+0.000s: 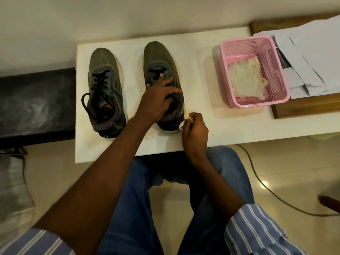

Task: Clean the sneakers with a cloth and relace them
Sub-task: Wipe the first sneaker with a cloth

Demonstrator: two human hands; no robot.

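sneakers: two dark grey sneakers are set side by side on the white table [202, 129], toes pointed away from the person, soles down.
left sneaker [104, 92]: fully seen; black laces are threaded through it, with a loose loop hung over its left side by the collar; an orange patch is seen inside the opening.
right sneaker [161, 57]: only the toe and forefoot are seen clearly; the tongue, collar and most of the lace area are covered by the left hand, so how far it is laced cannot be told.
left hand [156, 100]: laid on top of the right sneaker, fingers spread and pressed over the tongue and opening; nothing is gripped.
right hand [195, 129]: fingers are curled round a small pale cloth [186, 116], held against the outer heel side of the right sneaker; most of the cloth is buried in the fist, and only a few folds are shown.
pink basket [244, 45]: placed on the table well to the right of the sneakers; a second pale rag [246, 80] is spread flat inside it.
papers [309, 61]: white sheets are piled just beside the basket, cut off at the right edge; any print is too small to be read.
below the table: knees in blue jeans and striped sleeves are seen; a cable is run across the floor.
left edge: a dark, blurred surface is seen beside the table; it cannot be identified.
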